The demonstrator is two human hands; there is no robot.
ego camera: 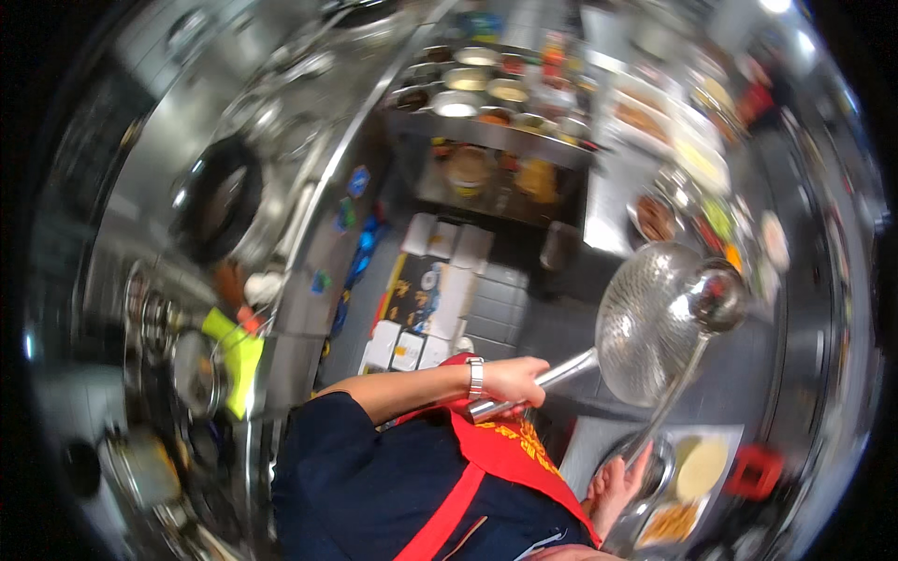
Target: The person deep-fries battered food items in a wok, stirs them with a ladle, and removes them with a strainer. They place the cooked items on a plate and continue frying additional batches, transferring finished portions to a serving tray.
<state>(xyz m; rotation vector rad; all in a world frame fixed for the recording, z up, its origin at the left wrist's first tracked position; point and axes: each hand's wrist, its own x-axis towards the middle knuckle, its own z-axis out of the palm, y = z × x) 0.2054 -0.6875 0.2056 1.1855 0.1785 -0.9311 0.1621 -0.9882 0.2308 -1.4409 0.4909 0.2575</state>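
Observation:
My left hand (pixel 515 382), with a metal-banded watch at the wrist, grips the thick tubular handle of a wide metal strainer (pixel 635 329). The strainer's round bowl has a perforated-looking surface and is held out to the right, with no food plainly visible in it. At the lower right, my right hand (pixel 617 484) is closed around the long thin handle of a steel ladle (pixel 715 294). The ladle's head overlaps the strainer's right rim in view; whether they touch cannot be told. A dark reddish patch shows in the ladle, perhaps a reflection.
A black wok (pixel 221 200) sits on the steel range at left. Seasoning containers (pixel 464 79) fill a rack ahead. Right, a steel counter (pixel 610 217) bears a bowl of brown food (pixel 654 217). A tray of food pieces (pixel 670 522) lies lower right. A person (pixel 761 91) stands far right.

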